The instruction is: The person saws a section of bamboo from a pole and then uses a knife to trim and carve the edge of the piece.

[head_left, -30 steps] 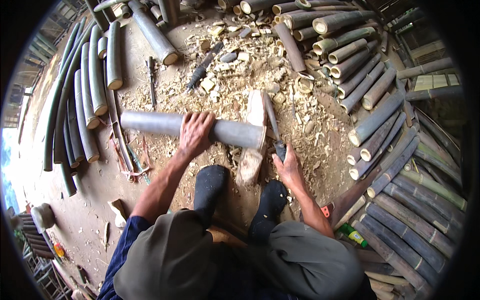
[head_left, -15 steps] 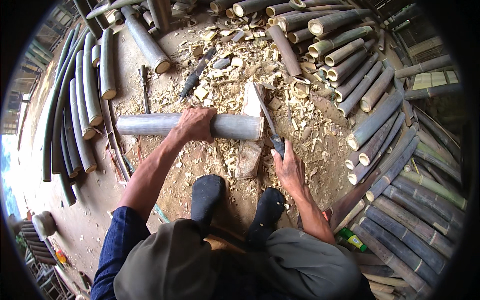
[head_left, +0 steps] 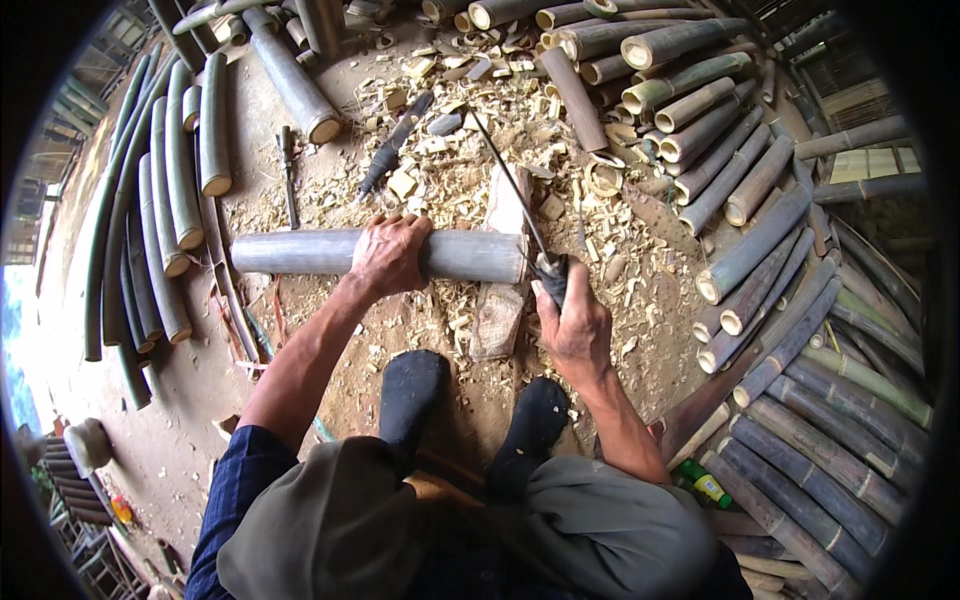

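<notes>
A grey-green bamboo section (head_left: 472,256) lies crosswise in front of me, its right end over a pale wooden block (head_left: 497,322). My left hand (head_left: 392,253) is closed over the top of the bamboo, near its middle. In my right hand (head_left: 578,325) is a long knife (head_left: 508,180), gripped by its dark wrapped handle. Its narrow blade points away from me and to the left, just past the bamboo's right end. Whether the blade touches the bamboo I cannot tell.
Wood chips and shavings (head_left: 450,180) cover the ground around the block. Beyond the bamboo lie another knife with a wrapped handle (head_left: 380,168) and a thin dark tool (head_left: 289,180). Bamboo pieces lie at left (head_left: 160,200) and are stacked at right (head_left: 790,420). A green bottle (head_left: 705,482) lies beside the right stack.
My right hand has risen slightly and turned, and the knife's tip has swung farther away and to the left. My left hand and the bamboo have barely moved.
</notes>
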A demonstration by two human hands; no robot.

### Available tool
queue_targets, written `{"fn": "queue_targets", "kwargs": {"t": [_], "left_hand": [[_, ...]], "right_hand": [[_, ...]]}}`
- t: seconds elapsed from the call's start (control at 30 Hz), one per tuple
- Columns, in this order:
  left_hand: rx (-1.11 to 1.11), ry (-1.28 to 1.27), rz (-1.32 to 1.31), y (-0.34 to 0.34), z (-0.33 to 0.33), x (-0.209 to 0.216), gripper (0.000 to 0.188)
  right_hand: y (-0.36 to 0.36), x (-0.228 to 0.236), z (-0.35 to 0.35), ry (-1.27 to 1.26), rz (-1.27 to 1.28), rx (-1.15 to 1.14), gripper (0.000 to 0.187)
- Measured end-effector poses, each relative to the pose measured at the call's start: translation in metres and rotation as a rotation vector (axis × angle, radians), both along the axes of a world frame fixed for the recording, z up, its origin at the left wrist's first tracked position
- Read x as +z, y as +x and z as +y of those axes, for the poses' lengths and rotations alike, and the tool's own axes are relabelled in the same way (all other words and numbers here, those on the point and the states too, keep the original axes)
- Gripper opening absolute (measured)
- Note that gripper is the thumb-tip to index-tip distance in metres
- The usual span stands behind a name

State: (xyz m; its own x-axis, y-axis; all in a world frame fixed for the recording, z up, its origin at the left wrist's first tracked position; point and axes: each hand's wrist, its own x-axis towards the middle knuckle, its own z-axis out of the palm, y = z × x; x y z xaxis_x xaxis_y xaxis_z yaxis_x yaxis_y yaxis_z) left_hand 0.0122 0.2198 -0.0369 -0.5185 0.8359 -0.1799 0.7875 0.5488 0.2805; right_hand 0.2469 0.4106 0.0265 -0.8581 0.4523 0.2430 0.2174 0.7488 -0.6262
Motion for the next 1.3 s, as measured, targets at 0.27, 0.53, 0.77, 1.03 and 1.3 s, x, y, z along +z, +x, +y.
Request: {"fn": "queue_targets", "kwargs": {"t": [0.27, 0.53, 0.77, 1.03, 1.3], "left_hand": [[-0.004, 0.007, -0.002, -0.002, 0.006, 0.001, 0.068], [-0.013, -0.047, -0.040, 0.003, 0.012, 0.011, 0.063], [-0.010, 0.001, -0.015, 0.003, 0.006, 0.004, 0.066], [0.006, 0.035, 0.020, 0.005, 0.000, 0.002, 0.071], [0.012, 0.139, 0.056, 0.012, 0.003, -0.004, 0.065]], "right_hand": [[0.002, -0.024, 0.011, -0.051, -0.355, -0.035, 0.032], [0.009, -0.043, 0.020, -0.098, -0.447, -0.057, 0.028], [0.004, -0.015, 0.004, 0.074, 0.153, 0.058, 0.030], [0.012, -0.013, 0.015, -0.106, -0.184, -0.081, 0.029], [0.018, -0.061, 0.045, -0.149, -0.611, -0.093, 0.028]]}}
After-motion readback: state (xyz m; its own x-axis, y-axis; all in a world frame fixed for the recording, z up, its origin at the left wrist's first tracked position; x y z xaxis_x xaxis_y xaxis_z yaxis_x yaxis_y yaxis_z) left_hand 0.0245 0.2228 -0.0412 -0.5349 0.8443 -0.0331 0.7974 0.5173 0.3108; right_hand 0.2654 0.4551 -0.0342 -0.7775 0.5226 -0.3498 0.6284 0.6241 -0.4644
